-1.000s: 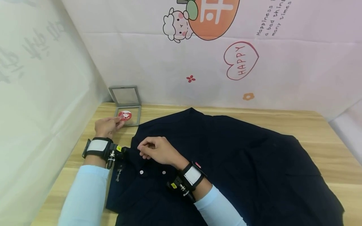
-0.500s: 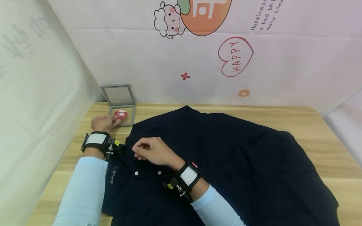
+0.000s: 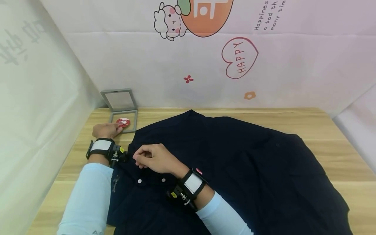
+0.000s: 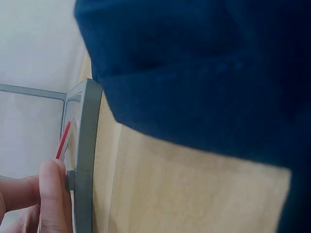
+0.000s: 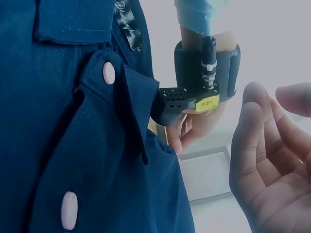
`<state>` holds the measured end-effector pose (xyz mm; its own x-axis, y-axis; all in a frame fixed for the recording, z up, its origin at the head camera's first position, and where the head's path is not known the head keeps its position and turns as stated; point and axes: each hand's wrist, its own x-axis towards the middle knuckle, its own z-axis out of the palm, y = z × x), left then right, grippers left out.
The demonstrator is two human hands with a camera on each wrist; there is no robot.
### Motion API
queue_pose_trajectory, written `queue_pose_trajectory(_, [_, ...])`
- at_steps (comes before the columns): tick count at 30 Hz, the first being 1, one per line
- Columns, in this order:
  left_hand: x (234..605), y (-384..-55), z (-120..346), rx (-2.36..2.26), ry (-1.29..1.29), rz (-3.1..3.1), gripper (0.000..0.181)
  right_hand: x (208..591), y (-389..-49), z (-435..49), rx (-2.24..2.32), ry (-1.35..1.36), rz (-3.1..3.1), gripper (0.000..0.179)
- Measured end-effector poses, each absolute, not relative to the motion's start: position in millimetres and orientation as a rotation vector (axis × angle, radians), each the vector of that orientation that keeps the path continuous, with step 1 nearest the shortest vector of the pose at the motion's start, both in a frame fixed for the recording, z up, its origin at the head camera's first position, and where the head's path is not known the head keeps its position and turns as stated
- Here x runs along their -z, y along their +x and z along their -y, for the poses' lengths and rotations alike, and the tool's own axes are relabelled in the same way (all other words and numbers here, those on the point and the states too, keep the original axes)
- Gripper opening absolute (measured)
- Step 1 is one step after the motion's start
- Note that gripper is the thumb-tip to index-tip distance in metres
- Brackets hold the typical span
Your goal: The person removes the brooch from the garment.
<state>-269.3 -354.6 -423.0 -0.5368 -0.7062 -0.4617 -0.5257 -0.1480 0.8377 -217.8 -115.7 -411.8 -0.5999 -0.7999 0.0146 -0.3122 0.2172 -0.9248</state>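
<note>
My left hand point(image 3: 106, 130) pinches a round red badge point(image 3: 123, 122) with a white figure on it. The badge overlaps the lower half of a small grey-framed display case point(image 3: 135, 121) in the head view. Seen edge-on in the left wrist view, the badge point(image 4: 63, 140) tilts close inside the case frame point(image 4: 85, 194), fingertips right at the rim. My right hand point(image 3: 158, 158) hovers over a dark navy shirt point(image 3: 223, 147), fingers loosely curled, a gap between thumb and index finger, holding nothing. White buttons point(image 5: 69, 210) run down the shirt's placket in the right wrist view.
The case's lid point(image 3: 119, 100) stands raised against the printed white back sheet point(image 3: 147, 71). A white sheet point(image 3: 38, 107) also hangs on the left. The shirt covers much of the wooden table point(image 3: 332, 143), its collar side close to the case.
The head view has swung slightly, so the scene sits further left. My left hand keeps its pinch on the badge, which sits a little more centrally over the case. My right hand stays over the shirt.
</note>
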Motion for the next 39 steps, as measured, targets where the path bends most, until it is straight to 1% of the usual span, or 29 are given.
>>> queue_pose_trajectory(9, [420.9,-267.4,351.6,1.843,1.448,1.863,0.054,410.9,-213.2,117.4,1.344,-1.120,-2.060,0.020])
queue_pose_trajectory(17, [418.9,-267.3,351.2,1.757,1.468,1.952,0.056,407.4,-210.9,117.5,1.330,-1.159,-2.062,0.020])
queue_pose_trajectory(26, [415.1,-268.0,348.8,1.789,1.478,1.905,0.058,404.1,-209.0,116.5,1.326,-1.219,-2.070,0.021])
queue_pose_trajectory(36, [419.0,-269.4,348.1,1.595,1.487,2.117,0.059,403.9,-210.6,114.1,1.339,-1.196,-2.041,0.021])
queue_pose_trajectory(39, [420.8,-269.3,349.0,1.467,1.485,2.256,0.061,404.1,-210.4,113.8,1.345,-1.183,-2.031,0.021])
